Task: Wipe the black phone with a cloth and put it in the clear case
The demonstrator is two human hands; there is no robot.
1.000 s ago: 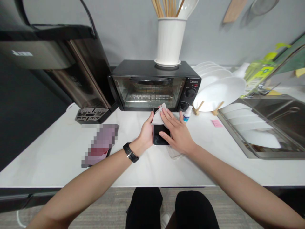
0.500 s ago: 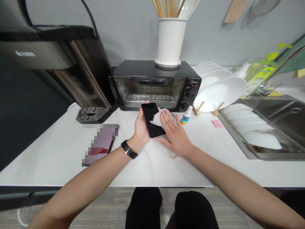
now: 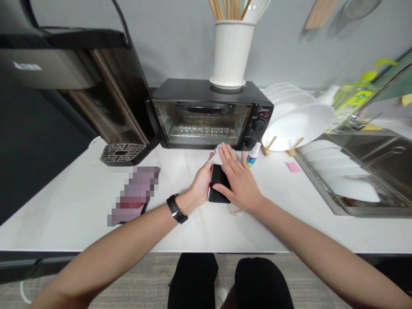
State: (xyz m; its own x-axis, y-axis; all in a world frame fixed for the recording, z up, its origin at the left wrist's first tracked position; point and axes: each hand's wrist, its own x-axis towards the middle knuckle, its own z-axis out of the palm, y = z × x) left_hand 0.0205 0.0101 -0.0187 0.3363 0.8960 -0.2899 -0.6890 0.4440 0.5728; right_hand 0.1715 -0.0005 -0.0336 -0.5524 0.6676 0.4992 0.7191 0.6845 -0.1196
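Left hand [image 3: 200, 185] is clamping the phone [image 3: 219, 175]; right hand [image 3: 240, 180], thumb spread, is pressing the wipe [image 3: 216, 159] beneath flat fingers, ideally evenly.

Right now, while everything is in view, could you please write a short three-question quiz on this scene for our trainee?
1. Which hand lies over the white cloth: A, left; B, right; C, neither?
2. True or false: the tall white cup stands directly on the countertop.
3. Fill in: the wrist wearing the black watch belongs to the hand holding the ____.

Key:
1. B, the right hand.
2. False; it is atop the black oven.
3. Phone.
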